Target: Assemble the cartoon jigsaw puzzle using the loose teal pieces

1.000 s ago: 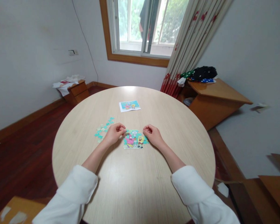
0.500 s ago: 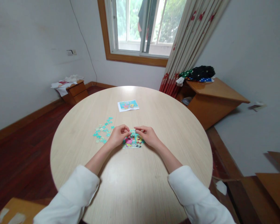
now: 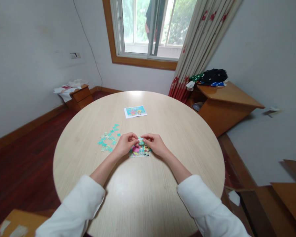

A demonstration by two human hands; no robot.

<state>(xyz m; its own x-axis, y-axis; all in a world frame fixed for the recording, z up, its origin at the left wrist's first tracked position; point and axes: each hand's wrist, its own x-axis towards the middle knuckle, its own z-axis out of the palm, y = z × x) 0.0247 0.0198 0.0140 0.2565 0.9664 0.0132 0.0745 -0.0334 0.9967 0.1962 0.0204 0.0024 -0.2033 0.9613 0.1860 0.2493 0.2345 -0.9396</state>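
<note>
A partly joined jigsaw puzzle (image 3: 141,150) lies flat on the table, showing a pink figure and a yellow one on teal. Over its upper left edge, my left hand (image 3: 126,144) is closed, thumb and fingers pinched at a small teal puzzle piece (image 3: 141,141). From the other side my right hand (image 3: 156,144) pinches by the same piece, its fingertips almost meeting the left ones. Fingers cover much of the puzzle's top edge. Loose puzzle pieces (image 3: 110,134) in teal and pale green are scattered left of my left hand.
A printed picture sheet (image 3: 136,112) with the same figures lies farther back on the round wooden table (image 3: 143,194). Beyond the table's right edge stands a wooden cabinet (image 3: 227,105) with cloths (image 3: 213,77) on top. A small drawer unit (image 3: 81,97) is at the left wall.
My right hand has shifted slightly left, its fingertips closer to the left hand and lower on the puzzle's top edge. The left hand has barely moved; loose pieces and sheet stay put.
</note>
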